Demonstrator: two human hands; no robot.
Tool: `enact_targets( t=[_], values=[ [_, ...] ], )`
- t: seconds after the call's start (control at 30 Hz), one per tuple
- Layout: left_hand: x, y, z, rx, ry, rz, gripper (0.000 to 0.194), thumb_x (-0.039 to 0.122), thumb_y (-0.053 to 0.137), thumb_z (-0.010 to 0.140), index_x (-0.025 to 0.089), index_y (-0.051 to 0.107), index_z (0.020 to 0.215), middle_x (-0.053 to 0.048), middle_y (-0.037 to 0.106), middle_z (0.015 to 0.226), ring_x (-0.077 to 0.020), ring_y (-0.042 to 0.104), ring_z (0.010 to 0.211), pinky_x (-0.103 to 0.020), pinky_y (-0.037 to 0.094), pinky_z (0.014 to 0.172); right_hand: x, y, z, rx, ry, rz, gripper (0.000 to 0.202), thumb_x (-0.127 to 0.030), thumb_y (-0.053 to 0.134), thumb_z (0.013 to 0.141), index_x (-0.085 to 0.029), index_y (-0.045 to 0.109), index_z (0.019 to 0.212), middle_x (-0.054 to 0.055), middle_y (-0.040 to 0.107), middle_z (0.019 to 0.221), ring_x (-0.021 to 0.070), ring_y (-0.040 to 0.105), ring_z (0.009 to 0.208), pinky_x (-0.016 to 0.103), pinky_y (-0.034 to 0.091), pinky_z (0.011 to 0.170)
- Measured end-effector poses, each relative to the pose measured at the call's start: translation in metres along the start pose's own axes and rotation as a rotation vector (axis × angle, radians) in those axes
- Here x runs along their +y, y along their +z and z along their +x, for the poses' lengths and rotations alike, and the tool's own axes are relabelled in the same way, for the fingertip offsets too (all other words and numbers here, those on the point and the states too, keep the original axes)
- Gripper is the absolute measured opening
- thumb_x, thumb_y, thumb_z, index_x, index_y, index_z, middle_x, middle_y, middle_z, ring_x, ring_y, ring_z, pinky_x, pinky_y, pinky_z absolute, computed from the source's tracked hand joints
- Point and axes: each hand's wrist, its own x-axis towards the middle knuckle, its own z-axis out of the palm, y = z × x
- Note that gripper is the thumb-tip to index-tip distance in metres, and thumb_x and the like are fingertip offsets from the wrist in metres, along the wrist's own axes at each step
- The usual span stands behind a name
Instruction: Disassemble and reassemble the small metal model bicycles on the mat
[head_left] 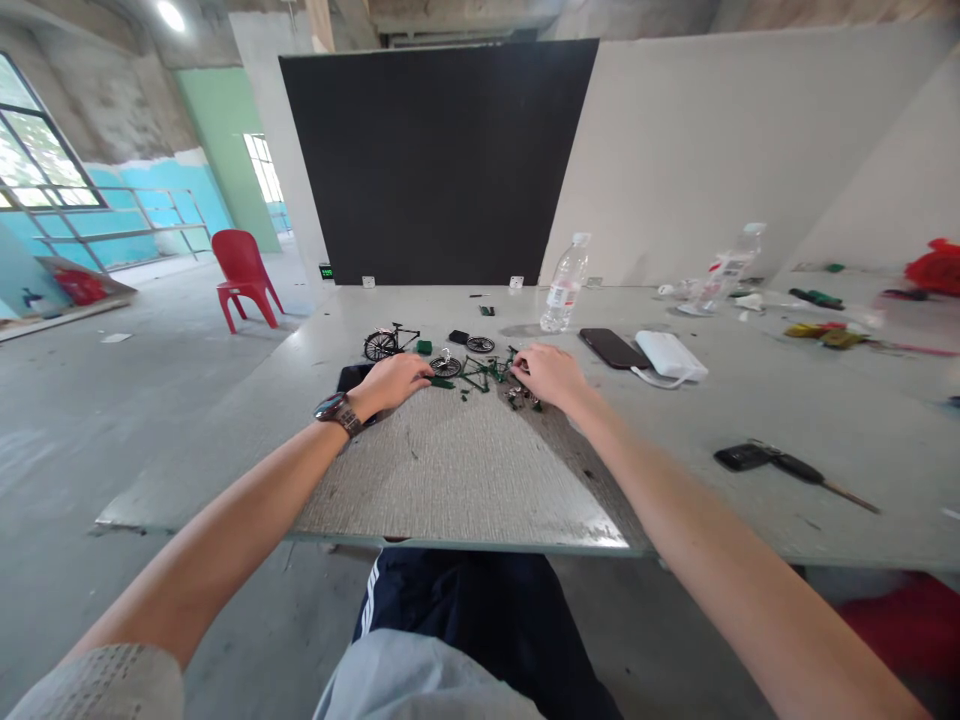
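Note:
On the table, my left hand [393, 384] rests palm down with fingers stretched out, its tips beside a small spoked wheel [447, 367] and a flat green piece [442, 383]. My right hand [550, 374] has its fingertips pinched together at the right end of the small parts; whatever is in them is too small to make out. Between the hands lies a green model bicycle frame [475, 376]. Tiny green and silver parts [523, 399] lie beneath my right fingers. Behind my left hand stands a partly built black model bicycle [390, 342], near a green block [424, 348].
Another wheel [480, 344] lies farther back. To the right are a water bottle [564, 285], a phone [611, 348], a white power bank [671, 356] with a strap and keys [787, 466]. A dark flat object [352, 377] sits under my left wrist. A black panel [442, 160] stands behind.

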Motion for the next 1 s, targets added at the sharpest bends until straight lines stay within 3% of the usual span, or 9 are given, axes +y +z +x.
enact_targets(
  t=[0.1, 0.27, 0.53, 0.77, 1.0],
  values=[
    [-0.001, 0.001, 0.001, 0.0, 0.004, -0.01, 0.027, 0.031, 0.055, 0.101, 0.021, 0.075, 0.116, -0.009, 0.074, 0.118, -0.0262, 0.069, 0.109, -0.037, 0.054, 0.09, -0.001, 0.002, 0.0, 0.005, -0.015, 0.003, 0.024, -0.034, 0.058, 0.098, -0.019, 0.076, 0.102, 0.012, 0.072, 0.105, 0.0283, 0.065, 0.102, 0.038, 0.047, 0.082],
    [-0.004, 0.004, 0.001, 0.019, 0.005, -0.017, 0.025, 0.032, 0.057, 0.101, 0.022, 0.075, 0.115, -0.008, 0.075, 0.116, -0.0251, 0.069, 0.109, -0.036, 0.054, 0.091, -0.006, 0.004, 0.002, 0.034, -0.014, -0.024, 0.026, -0.024, 0.051, 0.098, -0.018, 0.076, 0.095, 0.013, 0.074, 0.104, 0.0294, 0.064, 0.102, 0.041, 0.045, 0.085],
    [-0.006, 0.006, 0.001, 0.02, 0.017, -0.009, 0.026, 0.033, 0.056, 0.102, 0.023, 0.075, 0.115, -0.008, 0.074, 0.116, -0.0248, 0.068, 0.11, -0.035, 0.053, 0.092, -0.001, 0.001, 0.004, 0.127, 0.012, -0.034, 0.034, -0.017, 0.042, 0.1, -0.017, 0.076, 0.103, 0.015, 0.075, 0.092, 0.0303, 0.062, 0.099, 0.04, 0.044, 0.083],
    [-0.008, 0.008, 0.002, 0.031, 0.026, -0.014, 0.026, 0.034, 0.055, 0.101, 0.023, 0.074, 0.114, -0.008, 0.075, 0.116, -0.0245, 0.069, 0.109, -0.036, 0.054, 0.092, 0.0, -0.011, 0.001, 0.265, 0.099, 0.088, 0.029, -0.02, 0.049, 0.096, -0.018, 0.077, 0.105, 0.014, 0.073, 0.093, 0.0292, 0.062, 0.097, 0.037, 0.044, 0.079],
    [-0.004, 0.004, -0.001, 0.013, 0.013, 0.002, 0.031, 0.04, 0.052, 0.103, 0.023, 0.073, 0.118, -0.008, 0.072, 0.121, -0.0258, 0.068, 0.111, -0.035, 0.053, 0.089, 0.019, -0.02, -0.003, 0.381, 0.141, 0.202, 0.026, -0.023, 0.055, 0.094, -0.017, 0.078, 0.103, 0.014, 0.077, 0.097, 0.0302, 0.065, 0.098, 0.037, 0.045, 0.082]
  ],
)
